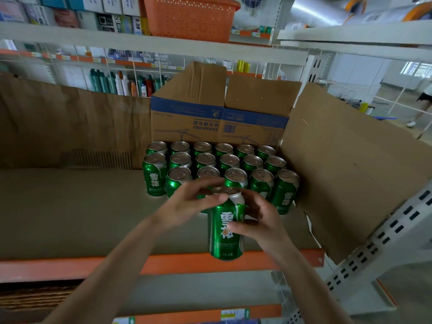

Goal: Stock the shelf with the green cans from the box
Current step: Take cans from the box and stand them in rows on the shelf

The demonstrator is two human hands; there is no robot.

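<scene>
A green can [228,230] with white characters stands upright at the front of the shelf [70,206], near its orange edge. My right hand [259,220] grips its right side. My left hand [189,204] has its fingers curled over the can's top and left rim. Behind it stand several green cans [217,164] in three rows on the shelf. An opened cardboard box [219,113] with blue print sits behind the rows, its flaps up.
Brown cardboard lines the shelf's back [70,122] and right side [350,171]. A grey slotted upright [385,230] stands at the right. An orange basket [191,17] sits on the shelf above. Bottles [121,85] fill a far shelf. A person stands far right [423,104].
</scene>
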